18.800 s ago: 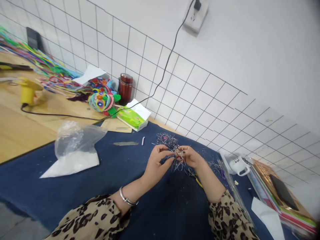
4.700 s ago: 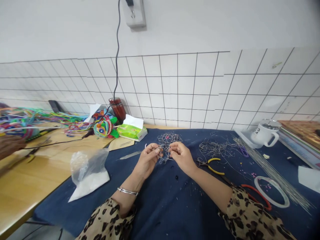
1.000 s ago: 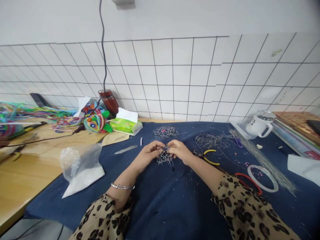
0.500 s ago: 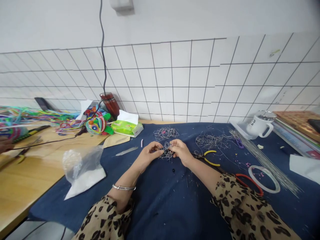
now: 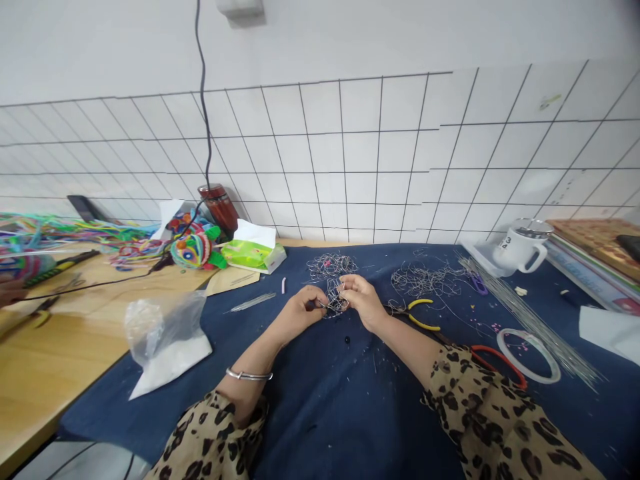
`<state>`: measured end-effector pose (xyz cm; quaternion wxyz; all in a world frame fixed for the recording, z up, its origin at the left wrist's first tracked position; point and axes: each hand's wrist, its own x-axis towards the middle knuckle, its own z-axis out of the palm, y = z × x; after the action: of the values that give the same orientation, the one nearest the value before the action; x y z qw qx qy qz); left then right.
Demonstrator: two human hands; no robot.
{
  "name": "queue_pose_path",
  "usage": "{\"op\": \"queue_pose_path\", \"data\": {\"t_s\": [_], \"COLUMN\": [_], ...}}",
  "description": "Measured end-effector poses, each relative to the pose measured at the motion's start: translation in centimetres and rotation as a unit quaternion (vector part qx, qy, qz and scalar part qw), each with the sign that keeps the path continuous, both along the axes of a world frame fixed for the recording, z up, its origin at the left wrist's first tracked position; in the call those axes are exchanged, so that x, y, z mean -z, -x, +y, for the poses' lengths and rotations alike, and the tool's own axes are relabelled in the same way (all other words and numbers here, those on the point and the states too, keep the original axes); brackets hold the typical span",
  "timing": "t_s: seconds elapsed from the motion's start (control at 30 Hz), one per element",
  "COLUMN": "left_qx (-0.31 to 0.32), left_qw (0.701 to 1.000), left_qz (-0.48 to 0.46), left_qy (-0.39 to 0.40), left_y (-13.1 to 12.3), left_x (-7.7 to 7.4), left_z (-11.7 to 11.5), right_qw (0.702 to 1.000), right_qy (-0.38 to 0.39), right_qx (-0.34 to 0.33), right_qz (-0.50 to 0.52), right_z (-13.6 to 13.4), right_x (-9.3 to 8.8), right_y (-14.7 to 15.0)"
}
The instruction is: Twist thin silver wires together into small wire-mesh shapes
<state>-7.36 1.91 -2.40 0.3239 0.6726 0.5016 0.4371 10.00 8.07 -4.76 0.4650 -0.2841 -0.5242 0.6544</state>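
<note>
A small tangle of bent silver wire (image 5: 334, 297) is held between both hands above the dark blue cloth (image 5: 325, 400). My left hand (image 5: 306, 308) pinches its left side with thumb and fingers closed. On the other side, the fingers of my right hand (image 5: 359, 299) are closed on the wire near its upper right. Just beyond the hands lies another loose wire bundle (image 5: 331, 265) with a pink bit in it. A black bead (image 5: 347, 340) rests on the cloth below the hands. Yellow-handled pliers (image 5: 423, 315) lie beside my right wrist.
A larger wire heap (image 5: 425, 280), straight wires (image 5: 540, 327), a clear ring (image 5: 530, 357) and a white mug (image 5: 520, 248) are on the right. Leftward are a plastic bag of white material (image 5: 170, 363), a tissue pack (image 5: 254, 256) and a colourful woven fish-like figure (image 5: 193, 252).
My left hand has shifted slightly down and turned, its thumb now nearer the fingers. The wire tangle has tilted between the hands. My right hand has barely moved.
</note>
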Motion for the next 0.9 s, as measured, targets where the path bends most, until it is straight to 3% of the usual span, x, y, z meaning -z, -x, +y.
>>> {"op": "queue_pose_path", "data": {"t_s": [0.43,0.9], "left_qx": [-0.037,-0.026], "left_qw": [0.999,0.999], "left_qz": [-0.017,-0.036], "left_qy": [-0.012,-0.005], "left_y": [0.06,-0.24], "left_x": [-0.09,-0.21], "left_z": [-0.08,-0.23], "right_qw": [1.0,1.0], "right_qy": [0.001,0.008], "right_qx": [-0.01,0.011], "right_qz": [0.028,-0.012], "right_z": [-0.23,-0.06], "right_x": [-0.24,-0.55], "right_y": [0.14,-0.18]}}
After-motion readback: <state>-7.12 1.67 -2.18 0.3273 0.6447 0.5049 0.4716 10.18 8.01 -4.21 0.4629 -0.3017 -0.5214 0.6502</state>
